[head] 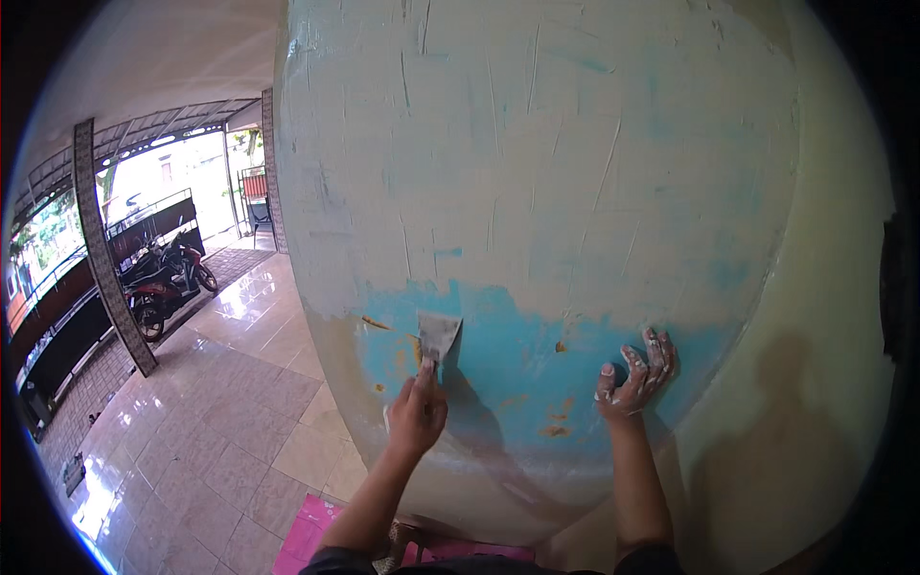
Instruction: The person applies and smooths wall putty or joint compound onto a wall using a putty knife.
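My left hand [419, 413] grips a putty knife [438, 332] by its handle, the wide metal blade pointing up against the wall. A pale sliver shows beside that hand, too little to identify. Around the blade lies a bright blue painted patch [496, 359] with chipped yellow-brown spots [557, 431]. Above it, the wall [489, 180] carries a whitish skim coat with ridges and streaks, some blue showing through. My right hand [636, 377], smeared with white paste, is at the right of the blue patch, fingers apart and holding nothing. Whether its palm touches the wall is unclear.
A pale green wall [805, 359] adjoins on the right. To the left, glossy floor tiles [237, 402] extend towards a pillar [108, 251] and parked motorcycles [169, 284]. Below me lie a pink sheet [305, 535] and a partly hidden brown object [406, 539].
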Demonstrator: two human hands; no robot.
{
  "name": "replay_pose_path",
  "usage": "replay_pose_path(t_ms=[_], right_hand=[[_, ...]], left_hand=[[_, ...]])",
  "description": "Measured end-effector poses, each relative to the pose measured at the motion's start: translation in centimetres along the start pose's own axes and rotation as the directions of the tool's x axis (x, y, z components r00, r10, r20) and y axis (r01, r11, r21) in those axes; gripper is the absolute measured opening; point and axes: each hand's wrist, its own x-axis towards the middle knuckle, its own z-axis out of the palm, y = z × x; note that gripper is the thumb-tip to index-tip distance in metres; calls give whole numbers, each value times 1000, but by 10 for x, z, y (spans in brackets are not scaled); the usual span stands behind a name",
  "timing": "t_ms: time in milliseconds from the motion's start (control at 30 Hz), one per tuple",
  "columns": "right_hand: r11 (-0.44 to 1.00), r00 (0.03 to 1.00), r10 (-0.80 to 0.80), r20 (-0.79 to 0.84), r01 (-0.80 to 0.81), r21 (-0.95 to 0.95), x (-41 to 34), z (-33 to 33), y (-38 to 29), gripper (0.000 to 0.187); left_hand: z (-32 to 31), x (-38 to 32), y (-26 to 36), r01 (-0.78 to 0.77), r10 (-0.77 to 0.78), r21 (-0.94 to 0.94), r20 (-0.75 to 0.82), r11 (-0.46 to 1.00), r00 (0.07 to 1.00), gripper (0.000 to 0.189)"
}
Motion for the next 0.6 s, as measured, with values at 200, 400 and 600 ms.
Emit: replay_pose_path(t_ms=[200,400,600], right_hand=[[997,998,55,-3,-55,-49,-2,0,-1,28],[990,984,92,151,-75,-118,-21,-5,1,38],[987,921,152,358,-123,-105,-115,-35,-24,48]], left_hand=[[-6,-28,-15,-46,46,2,-52,999,998,62],[-15,49,13,-43,43,-2,52,999,998,60],[-14,-15,-3,-13,19,-52,105,999,994,55]])
